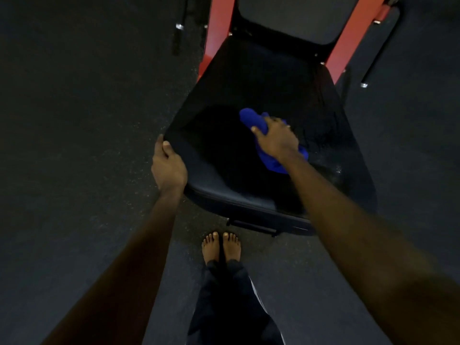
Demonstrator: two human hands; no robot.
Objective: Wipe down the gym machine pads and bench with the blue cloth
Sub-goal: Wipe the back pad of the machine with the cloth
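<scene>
A black padded seat (249, 83) of a gym machine fills the middle of the head view. My right hand (276, 139) presses a bunched blue cloth (250, 119) flat on the seat's middle right; part of the cloth sticks out under my wrist. My left hand (168, 168) grips the seat's front left corner, thumb on top. Behind the seat a second black pad (298, 18), the backrest, rises between red frame bars (220, 28).
Dark speckled rubber floor (87, 108) surrounds the machine. My bare feet (221, 246) stand just in front of the seat's front edge. Black bars with chrome ends (380, 53) hang at the upper right, and another (178, 33) at the upper left.
</scene>
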